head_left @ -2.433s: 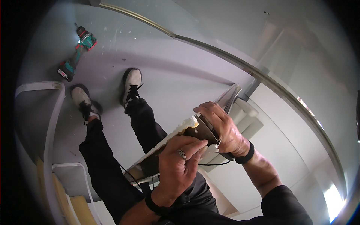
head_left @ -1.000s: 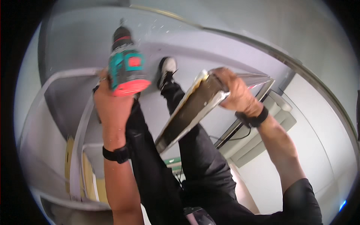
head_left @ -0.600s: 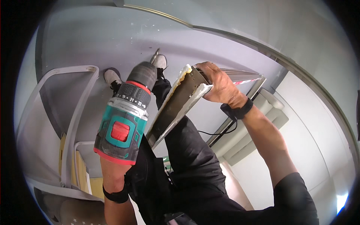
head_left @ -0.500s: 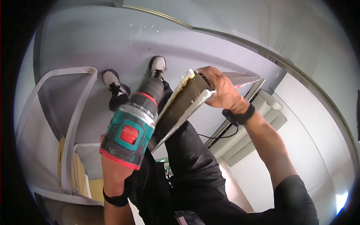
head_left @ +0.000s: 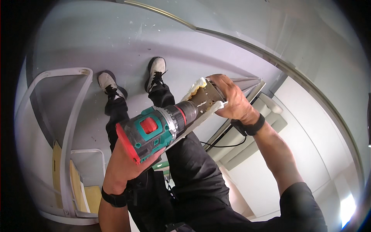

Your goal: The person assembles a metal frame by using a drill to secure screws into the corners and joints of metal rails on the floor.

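Observation:
My left hand [head_left: 135, 164] is wrapped round the grip of a green, black and red cordless drill [head_left: 154, 129]. The drill's chuck points up and right, against or just over the brown inner face of a long metal profile [head_left: 205, 96]. Any bit in the chuck is hidden. Crusty white and yellowish foam [head_left: 196, 88] lines the profile's edges. My right hand [head_left: 234, 98] grips the profile near its end, fingers over the top edge and thumb underneath. The profile's lower part runs down behind the drill, beside my black-trousered leg.
A pale metal railing [head_left: 73, 127] curves up on the left, with yellow boards [head_left: 92, 197] near its foot. Across the upper right runs a metal track [head_left: 247, 41]. Padded cream cushions [head_left: 259, 131] and a black cable [head_left: 228, 146] lie beyond my right forearm.
The drill has swung from pointing up beside the profile to pointing right, its chuck now over the profile's inner face. My right hand keeps its grip on the profile.

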The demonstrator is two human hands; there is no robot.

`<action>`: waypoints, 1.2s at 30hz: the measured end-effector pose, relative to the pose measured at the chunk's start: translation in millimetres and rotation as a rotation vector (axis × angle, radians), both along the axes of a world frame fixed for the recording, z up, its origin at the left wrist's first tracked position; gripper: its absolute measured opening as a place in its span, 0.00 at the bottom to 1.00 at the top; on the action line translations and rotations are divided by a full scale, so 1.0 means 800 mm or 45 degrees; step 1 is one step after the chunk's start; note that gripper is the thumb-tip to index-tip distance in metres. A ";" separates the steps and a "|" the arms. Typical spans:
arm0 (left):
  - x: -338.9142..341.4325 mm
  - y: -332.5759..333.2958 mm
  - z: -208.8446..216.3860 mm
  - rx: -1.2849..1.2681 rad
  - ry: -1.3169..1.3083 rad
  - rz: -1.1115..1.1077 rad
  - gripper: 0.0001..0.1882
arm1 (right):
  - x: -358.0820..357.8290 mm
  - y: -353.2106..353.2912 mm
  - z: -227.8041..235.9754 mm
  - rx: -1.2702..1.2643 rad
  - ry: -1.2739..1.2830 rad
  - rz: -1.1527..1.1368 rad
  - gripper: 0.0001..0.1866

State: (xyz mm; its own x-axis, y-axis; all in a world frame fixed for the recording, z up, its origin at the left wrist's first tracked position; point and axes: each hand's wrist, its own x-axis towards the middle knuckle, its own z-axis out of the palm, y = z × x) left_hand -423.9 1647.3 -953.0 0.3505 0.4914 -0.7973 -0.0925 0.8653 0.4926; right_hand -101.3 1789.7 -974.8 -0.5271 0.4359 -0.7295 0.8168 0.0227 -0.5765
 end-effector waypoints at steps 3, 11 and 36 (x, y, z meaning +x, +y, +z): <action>0.001 0.010 -0.002 0.052 0.031 -0.028 0.27 | 0.001 -0.002 -0.002 0.018 0.006 -0.004 0.41; 0.009 0.021 -0.006 -0.112 -0.050 0.028 0.28 | 0.000 0.004 0.001 0.002 -0.004 0.025 0.41; 0.014 0.004 -0.007 -0.019 -0.020 -0.011 0.27 | 0.000 -0.001 0.002 0.024 -0.014 0.014 0.41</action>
State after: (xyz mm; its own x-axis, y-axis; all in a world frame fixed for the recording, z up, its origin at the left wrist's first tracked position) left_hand -412.6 1650.4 -958.3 0.3669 0.4765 -0.7990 -0.0928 0.8733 0.4783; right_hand -101.3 1788.7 -972.9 -0.5240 0.4436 -0.7271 0.8227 0.0427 -0.5669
